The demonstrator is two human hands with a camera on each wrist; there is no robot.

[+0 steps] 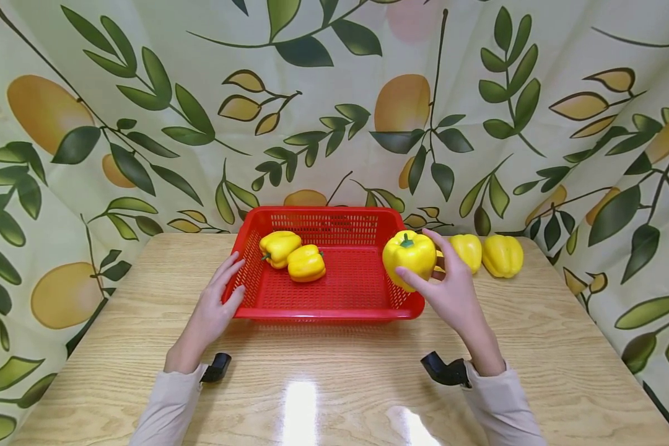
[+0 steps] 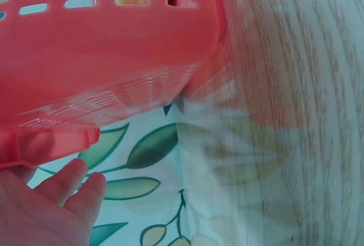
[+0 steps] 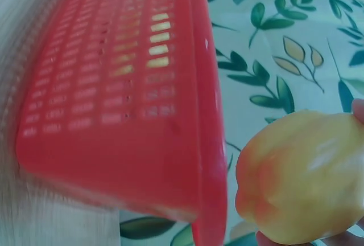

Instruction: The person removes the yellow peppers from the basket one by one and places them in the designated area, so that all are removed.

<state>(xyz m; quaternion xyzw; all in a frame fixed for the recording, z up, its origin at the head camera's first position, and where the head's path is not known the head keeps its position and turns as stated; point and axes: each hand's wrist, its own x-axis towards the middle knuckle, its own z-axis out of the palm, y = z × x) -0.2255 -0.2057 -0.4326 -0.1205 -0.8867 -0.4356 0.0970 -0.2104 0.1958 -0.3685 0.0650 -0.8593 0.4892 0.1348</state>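
A yellow bell pepper (image 1: 409, 257) with a green stem is gripped by my right hand (image 1: 451, 288), held over the right rim of a red plastic basket (image 1: 334, 313). In the right wrist view the same bell pepper (image 3: 301, 177) appears beside the basket's upper edge. My left hand (image 1: 214, 306) rests at the basket's left rim with its fingers extended; the left wrist view shows those fingers (image 2: 82, 192) right beside the rim. Inside the basket, toward its left, lie two yellow bell peppers, one at the back (image 1: 280, 248) and another nearer (image 1: 306, 264).
On the table right of the basket sit more yellow bell peppers, including one behind my right hand (image 1: 467, 251) and one farther right (image 1: 503, 256). The wooden table (image 1: 334, 378) meets a leaf-and-fruit patterned curtain (image 1: 334, 74) at the back.
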